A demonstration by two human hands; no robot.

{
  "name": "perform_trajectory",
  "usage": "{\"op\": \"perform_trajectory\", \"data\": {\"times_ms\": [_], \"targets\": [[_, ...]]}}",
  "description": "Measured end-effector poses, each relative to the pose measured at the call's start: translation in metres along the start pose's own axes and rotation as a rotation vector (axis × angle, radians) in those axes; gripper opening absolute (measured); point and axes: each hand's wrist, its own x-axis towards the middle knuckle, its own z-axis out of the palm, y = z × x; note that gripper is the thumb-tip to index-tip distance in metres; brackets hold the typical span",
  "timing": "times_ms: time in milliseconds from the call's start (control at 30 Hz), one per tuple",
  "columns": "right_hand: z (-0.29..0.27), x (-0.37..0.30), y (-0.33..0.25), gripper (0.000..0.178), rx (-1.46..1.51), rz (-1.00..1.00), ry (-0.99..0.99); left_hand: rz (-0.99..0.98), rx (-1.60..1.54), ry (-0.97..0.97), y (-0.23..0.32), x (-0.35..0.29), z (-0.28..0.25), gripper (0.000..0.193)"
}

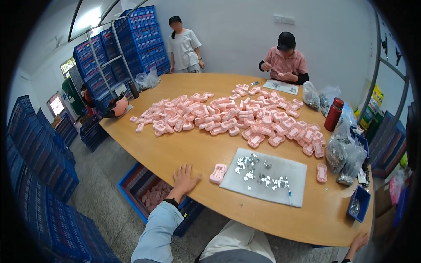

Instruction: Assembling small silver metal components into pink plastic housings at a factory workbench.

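Resting Hands at a Table Strewn with Pink Parts

Stacked along the far left stood blue crates, and more of them rose against the back wall. Below the near edge of the table sat a blue crate on the floor holding pink pieces. Just above it, the left hand lay flat on the wood with its fingers spread, gripping nothing; a dark band circled the wrist below a pale blue sleeve. A single pink plastic part rested just beside that hand, touching the left edge of a white mat. Small shiny metal pieces lay scattered over the mat, with a thin blue-tipped tool near its right side. Farther back, a large pile of pink parts spread across the middle of the table. Beyond it, one person in a white shirt stood by the wall, and another in a pink shirt sat working at the far side. To the right stood a red bottle, clear bags of metal bits, and a lone pink part beside the mat. A small blue bin sat at the table's right end. The right hand showed only partly at the lower right edge, at the table's rim; whether it was spread or closed I cannot tell.
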Motion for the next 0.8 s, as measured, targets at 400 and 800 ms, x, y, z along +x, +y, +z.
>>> {"op": "perform_trajectory", "data": {"times_ms": [400, 800], "targets": [[0.008, 0.029, -0.016, 0.027, -0.344, -0.179, 0.531, -0.021, -0.022, 0.073, 0.0, 0.001, 0.001, 0.068], [0.073, 0.146, 0.002, 0.031, -0.808, -0.714, 0.744, -0.148, -0.191, 0.277, 0.0, -0.002, 0.004, 0.065]]}}
